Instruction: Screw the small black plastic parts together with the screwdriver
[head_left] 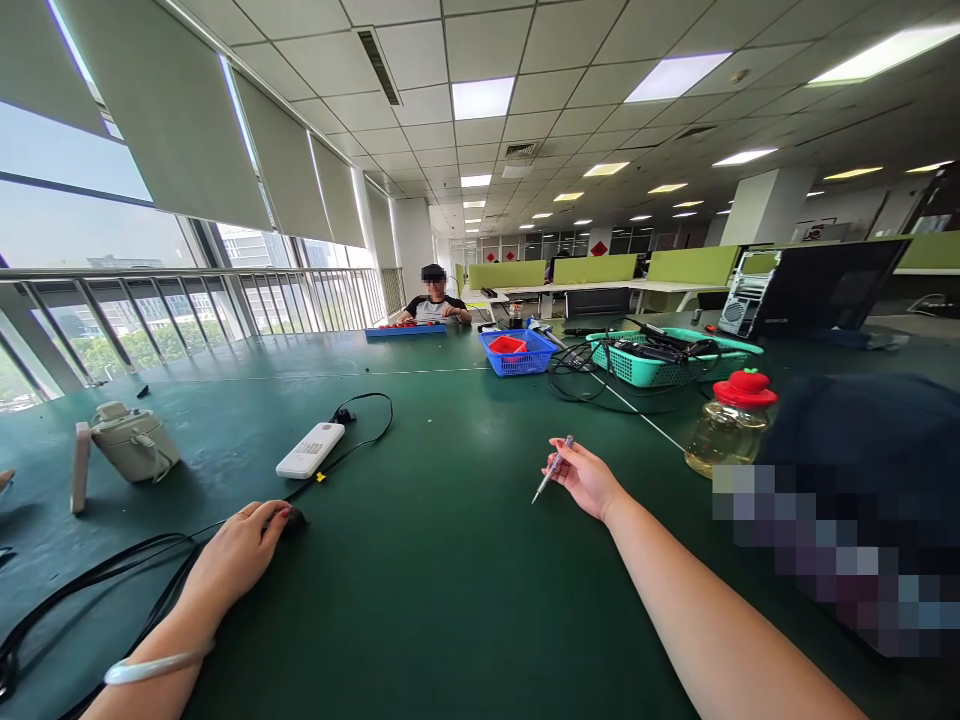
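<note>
Near left fingers (264, 509), illegibly marked box (310, 450)

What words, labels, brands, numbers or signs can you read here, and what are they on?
No text can be read.
White device: faint mark, too small and blurred.
Red diamond sign in the background: any lettering too small.
Slim pen-like tool: no marking I can make out.

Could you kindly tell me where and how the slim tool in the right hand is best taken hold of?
Probably by its thicker upper part, from the right, as the right hand does: the slim tool slants, its narrow tip pointing down and left.
</note>
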